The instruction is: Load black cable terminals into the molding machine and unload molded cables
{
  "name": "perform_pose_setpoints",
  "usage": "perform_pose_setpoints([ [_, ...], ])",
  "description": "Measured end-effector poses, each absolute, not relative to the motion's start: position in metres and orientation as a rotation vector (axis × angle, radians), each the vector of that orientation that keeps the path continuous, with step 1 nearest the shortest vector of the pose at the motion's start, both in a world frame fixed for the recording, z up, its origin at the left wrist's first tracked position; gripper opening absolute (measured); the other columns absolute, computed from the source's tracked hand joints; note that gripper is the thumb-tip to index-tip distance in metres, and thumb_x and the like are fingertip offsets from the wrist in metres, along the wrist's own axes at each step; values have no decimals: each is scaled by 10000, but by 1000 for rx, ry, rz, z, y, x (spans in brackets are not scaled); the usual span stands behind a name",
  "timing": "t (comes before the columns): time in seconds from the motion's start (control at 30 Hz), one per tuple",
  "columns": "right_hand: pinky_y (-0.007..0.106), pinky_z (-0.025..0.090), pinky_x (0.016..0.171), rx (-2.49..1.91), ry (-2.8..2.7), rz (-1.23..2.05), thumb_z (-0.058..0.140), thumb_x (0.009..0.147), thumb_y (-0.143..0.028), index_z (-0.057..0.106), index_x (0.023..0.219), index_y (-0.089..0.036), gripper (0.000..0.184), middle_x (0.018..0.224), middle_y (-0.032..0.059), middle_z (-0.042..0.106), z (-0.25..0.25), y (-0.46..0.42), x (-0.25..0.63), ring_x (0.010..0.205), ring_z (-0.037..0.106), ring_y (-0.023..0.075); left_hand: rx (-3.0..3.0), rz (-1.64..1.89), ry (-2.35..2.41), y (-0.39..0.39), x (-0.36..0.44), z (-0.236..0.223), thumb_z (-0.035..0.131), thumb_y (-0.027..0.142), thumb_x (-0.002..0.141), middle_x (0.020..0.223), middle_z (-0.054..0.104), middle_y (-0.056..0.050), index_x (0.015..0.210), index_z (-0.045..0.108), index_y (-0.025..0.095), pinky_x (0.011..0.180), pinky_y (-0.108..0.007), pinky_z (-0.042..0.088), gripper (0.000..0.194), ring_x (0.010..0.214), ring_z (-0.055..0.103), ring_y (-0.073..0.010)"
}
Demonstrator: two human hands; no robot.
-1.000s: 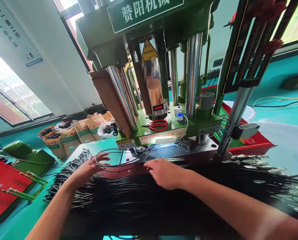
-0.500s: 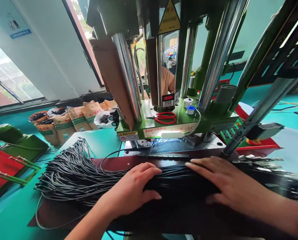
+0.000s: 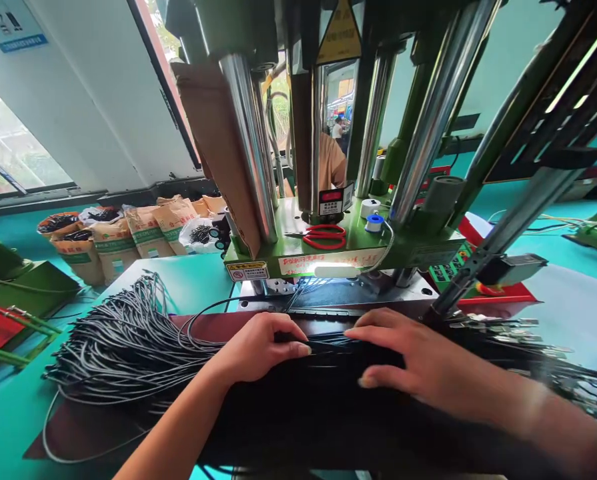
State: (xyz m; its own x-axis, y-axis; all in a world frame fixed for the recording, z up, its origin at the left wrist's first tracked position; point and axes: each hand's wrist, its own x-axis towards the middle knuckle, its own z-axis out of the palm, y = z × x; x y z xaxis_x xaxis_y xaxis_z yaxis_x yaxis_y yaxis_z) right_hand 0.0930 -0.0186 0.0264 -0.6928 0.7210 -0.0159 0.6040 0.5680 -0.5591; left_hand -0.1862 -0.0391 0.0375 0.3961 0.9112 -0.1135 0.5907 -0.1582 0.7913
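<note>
A thick bundle of black cables (image 3: pixel 123 340) lies across the dark red board in front of a green press (image 3: pixel 408 247). Loops of the cables fan out at left, and metal-tipped ends (image 3: pixel 518 333) stick out at right. My left hand (image 3: pixel 255 347) is at the bundle's far edge, thumb and index finger closed on a few strands. Over the bundle to its right, my right hand (image 3: pixel 413 350) has fingers and thumb apart, its fingertips touching or just above the cables. Behind the hands is a metal strip mould (image 3: pixel 323 313) on the press bed.
Red-handled scissors (image 3: pixel 323 235) and a blue-and-white spool (image 3: pixel 374 223) rest on the press's green plate. A lit lamp (image 3: pixel 335 271) is fixed to its front. A slanted metal post (image 3: pixel 483 267) rises at right. Paper sacks (image 3: pixel 143 230) stand by the wall.
My left hand has brought thumb and index finger together on the cables. The right hand has shifted left, its thumb now spread from its fingers. The view has turned slightly.
</note>
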Motion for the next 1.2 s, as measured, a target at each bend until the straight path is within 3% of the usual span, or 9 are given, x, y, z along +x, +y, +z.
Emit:
perform_pose_setpoints([
  [0.1,324,441,842,-1067,-2505,827,598,862,-445,696,1045,-254,282,957,35,633,29,-17,63,946,571,201,1740,516,1324,-39,-185,38,655,421,774,780,657,2,861,706,172,656,-222,405,269,739,554,-135],
  [0.17,299,431,773,-1072,-2444,873,582,879,-401,726,925,-243,218,851,16,646,27,-13,56,845,584,177,1714,524,1345,-40,-185,38,654,434,767,738,642,10,849,710,171,629,-221,390,281,703,534,-127],
  [0.4,278,404,645,-1183,-2238,1244,667,773,-423,742,879,-211,248,780,-2,685,28,-2,59,715,582,175,1679,564,1346,-41,-184,33,673,392,743,706,605,27,810,671,175,581,-215,363,228,656,498,-112],
  [0.53,266,351,571,-1159,-2243,1306,575,825,-441,714,731,-184,307,644,-18,607,33,0,54,614,518,146,1723,572,1343,-41,-183,32,674,377,742,681,557,40,790,636,175,567,-216,345,211,636,466,-107],
  [0.67,278,387,643,-1195,-2280,1073,589,819,-384,708,790,-179,239,727,2,657,37,0,49,701,567,170,1766,557,1354,-41,-184,32,648,409,766,682,548,41,800,620,180,562,-218,336,233,638,461,-108],
  [0.8,285,416,707,-1163,-2378,1116,649,783,-386,712,934,-188,257,872,20,687,38,1,48,807,597,195,1734,546,1360,-43,-184,32,613,414,794,670,561,40,841,599,186,551,-220,336,233,617,484,-111],
  [0.93,282,402,685,-1152,-2433,1014,627,807,-326,705,827,-177,169,801,15,652,35,2,45,763,578,176,1693,564,1345,-42,-184,30,606,389,801,681,575,30,854,583,178,564,-224,353,218,625,506,-116],
  [1.1,307,409,771,-1125,-2458,920,562,861,-314,652,861,-174,166,881,34,627,37,-3,42,846,567,187,1623,573,1234,-40,-189,30,705,365,728,703,551,41,854,599,172,591,-222,365,255,654,486,-108],
  [1.2,324,415,796,-1141,-2485,944,527,880,-297,634,900,-177,162,910,46,641,41,-7,41,879,571,199,1619,531,1134,-40,-195,31,799,345,620,805,591,26,906,587,181,666,-235,399,392,752,527,-133],
])
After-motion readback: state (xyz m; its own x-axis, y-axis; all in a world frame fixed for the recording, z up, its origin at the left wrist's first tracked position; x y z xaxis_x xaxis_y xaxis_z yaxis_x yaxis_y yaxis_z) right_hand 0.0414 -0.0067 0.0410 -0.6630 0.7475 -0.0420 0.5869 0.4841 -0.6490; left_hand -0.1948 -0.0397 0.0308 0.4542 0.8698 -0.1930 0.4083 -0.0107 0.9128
